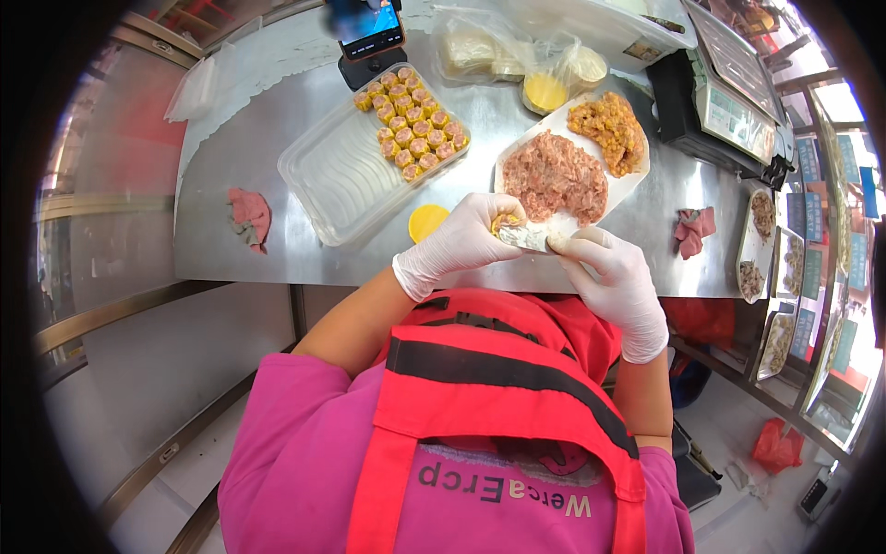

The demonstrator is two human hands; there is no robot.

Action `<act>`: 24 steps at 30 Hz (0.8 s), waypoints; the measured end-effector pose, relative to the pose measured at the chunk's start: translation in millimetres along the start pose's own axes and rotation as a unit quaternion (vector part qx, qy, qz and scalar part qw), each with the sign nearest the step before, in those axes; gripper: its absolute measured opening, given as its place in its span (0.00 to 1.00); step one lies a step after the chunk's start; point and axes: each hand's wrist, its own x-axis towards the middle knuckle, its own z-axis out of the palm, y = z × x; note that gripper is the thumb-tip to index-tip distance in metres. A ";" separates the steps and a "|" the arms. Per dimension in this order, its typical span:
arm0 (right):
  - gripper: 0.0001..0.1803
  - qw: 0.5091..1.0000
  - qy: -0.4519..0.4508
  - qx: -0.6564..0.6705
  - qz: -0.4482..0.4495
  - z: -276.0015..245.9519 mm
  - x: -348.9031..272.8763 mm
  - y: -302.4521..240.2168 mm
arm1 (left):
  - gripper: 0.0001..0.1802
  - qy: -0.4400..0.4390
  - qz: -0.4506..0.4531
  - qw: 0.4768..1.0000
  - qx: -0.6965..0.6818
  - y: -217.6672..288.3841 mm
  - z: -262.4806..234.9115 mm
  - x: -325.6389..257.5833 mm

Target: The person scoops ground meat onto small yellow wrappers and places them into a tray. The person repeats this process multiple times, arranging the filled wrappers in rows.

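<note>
My gloved left hand (466, 233) is closed around a small dumpling in a yellow wrapper (504, 223), its open top partly hidden by the fingers. In my gloved right hand (616, 280) is a flat metal spatula (528, 239), its blade reaching to the dumpling's edge. A single round yellow wrapper (428, 222) lies on the steel table beside my left hand. Just beyond both hands a white tray (635, 192) bears pink minced meat (556, 177) and an orange, lumpy filling (609, 132). Finished-looking dumplings (413, 125) stand in rows in a clear plastic tray (309, 189).
A phone on a stand (371, 46) is behind the clear tray. Bagged yellow wrappers (546, 90) and a black-sided scale (688, 106) stand at the back. Pink cloths lie left (249, 220) and right (692, 231). Filled trays (757, 242) line the right edge.
</note>
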 end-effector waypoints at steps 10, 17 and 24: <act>0.11 0.973 0.104 0.195 0.060 -4.0 -7.5 12.4 | 0.39 0.049 -0.030 0.983 -0.177 10.3 -3.7 -8.1; 0.14 0.965 0.054 0.227 0.116 4.5 -23.5 18.7 | 0.20 0.003 -0.067 0.984 -0.165 8.2 13.8 12.4; 0.13 0.959 0.107 0.243 0.100 12.2 -31.4 19.8 | 0.11 0.048 -0.062 0.986 -0.146 4.7 17.3 17.3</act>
